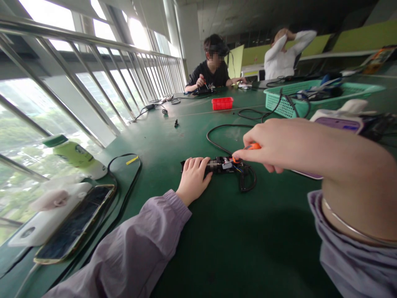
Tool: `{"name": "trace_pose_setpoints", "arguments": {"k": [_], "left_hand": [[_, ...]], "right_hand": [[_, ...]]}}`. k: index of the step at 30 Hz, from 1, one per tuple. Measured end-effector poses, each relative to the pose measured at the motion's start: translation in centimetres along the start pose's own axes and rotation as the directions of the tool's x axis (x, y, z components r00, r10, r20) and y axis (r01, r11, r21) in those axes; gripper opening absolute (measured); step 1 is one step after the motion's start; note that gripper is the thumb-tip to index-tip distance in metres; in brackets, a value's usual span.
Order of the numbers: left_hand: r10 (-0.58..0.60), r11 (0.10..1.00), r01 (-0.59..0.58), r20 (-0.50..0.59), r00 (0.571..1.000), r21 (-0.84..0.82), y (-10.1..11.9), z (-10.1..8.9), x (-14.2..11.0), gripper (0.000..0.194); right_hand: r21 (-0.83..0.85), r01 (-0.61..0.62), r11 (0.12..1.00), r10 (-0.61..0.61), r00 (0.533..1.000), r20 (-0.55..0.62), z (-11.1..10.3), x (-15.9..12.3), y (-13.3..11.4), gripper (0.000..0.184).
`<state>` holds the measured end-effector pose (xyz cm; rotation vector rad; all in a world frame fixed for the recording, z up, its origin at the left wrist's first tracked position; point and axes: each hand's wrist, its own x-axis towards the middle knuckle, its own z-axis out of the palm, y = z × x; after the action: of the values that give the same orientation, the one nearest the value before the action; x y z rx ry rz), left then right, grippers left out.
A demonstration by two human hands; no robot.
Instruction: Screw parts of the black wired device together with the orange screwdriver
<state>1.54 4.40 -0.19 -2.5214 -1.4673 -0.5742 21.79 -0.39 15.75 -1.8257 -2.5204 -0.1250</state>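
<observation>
**Braced and gripped at mid-frame**

The green tabletop (217, 236) is spreading beneath the work, its left edge following the silvery metal railing (102, 43). A mint-green plastic basket (279, 104) is bounding the upper right. The right hand (269, 142) is closing its fingers around an orange-handled tool (253, 146); the left hand (194, 178) is clamping an elongated black device (214, 166) at mid-frame, likely for steadiness. Bare surface is showing below, while a black cable (217, 126) is curving above, narrowing that side.
</observation>
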Motion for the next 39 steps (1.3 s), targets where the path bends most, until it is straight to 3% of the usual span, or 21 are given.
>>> {"name": "trace_pose_setpoints", "arguments": {"k": [6, 8, 14, 21, 26, 28, 31, 36, 38, 39], "left_hand": [[-0.002, 1.000, 0.002, 0.001, 1.000, -0.005, 0.0, 0.0, 0.0, 0.039], [-0.002, 1.000, 0.002, -0.001, 1.000, -0.013, 0.0, 0.0, 0.0, 0.039], [-0.001, 1.000, 0.001, -0.004, 1.000, -0.012, 0.0, 0.1, -0.1, 0.038], [-0.003, 1.000, 0.003, 0.005, 1.000, 0.005, 0.0, 0.0, -0.1, 0.039], [0.000, 1.000, 0.000, 0.006, 1.000, 0.008, 0.0, 0.0, 0.0, 0.039], [0.001, 1.000, -0.001, 0.007, 1.000, 0.014, 0.0, 0.0, 0.0, 0.039], [-0.002, 1.000, 0.002, 0.010, 1.000, 0.016, 0.0, 0.0, 0.0, 0.040], [-0.002, 1.000, 0.002, 0.001, 1.000, 0.021, 0.0, -0.1, -0.1, 0.040], [-0.002, 1.000, 0.002, -0.006, 1.000, 0.023, 0.0, -0.1, -0.1, 0.039], [-0.002, 1.000, 0.002, -0.005, 1.000, 0.023, -0.1, -0.1, -0.1, 0.040]], "right_hand": [[-0.038, 0.055, 0.998, -0.056, 0.998, -0.039, -0.3, -0.3, -0.1, 0.013], [-0.045, 0.043, 0.998, -0.045, 0.998, -0.032, -0.3, -0.4, 0.0, 0.014], [-0.011, 0.036, 0.999, -0.036, 0.999, 0.007, 0.2, 0.0, 0.5, 0.040], [-0.015, 0.115, 0.993, -0.116, 0.985, -0.124, 0.8, 0.2, 1.5, 0.022], [0.038, 0.094, 0.995, -0.095, 0.995, 0.019, 0.5, 0.0, 0.9, 0.034], [0.044, 0.093, 0.995, -0.095, 0.995, 0.027, 0.3, 0.0, 0.6, 0.035], [0.062, 0.059, 0.996, -0.056, 0.997, -0.060, 0.2, 0.2, 0.3, 0.031], [0.218, 0.186, 0.958, -0.135, 0.964, -0.227, 0.9, 1.7, -0.9, 0.030], [0.260, 0.189, 0.947, -0.113, 0.953, -0.280, 1.6, 2.6, -1.7, 0.019], [0.278, 0.172, 0.945, -0.080, 0.946, -0.313, 2.0, 3.0, -2.0, 0.022]]}}
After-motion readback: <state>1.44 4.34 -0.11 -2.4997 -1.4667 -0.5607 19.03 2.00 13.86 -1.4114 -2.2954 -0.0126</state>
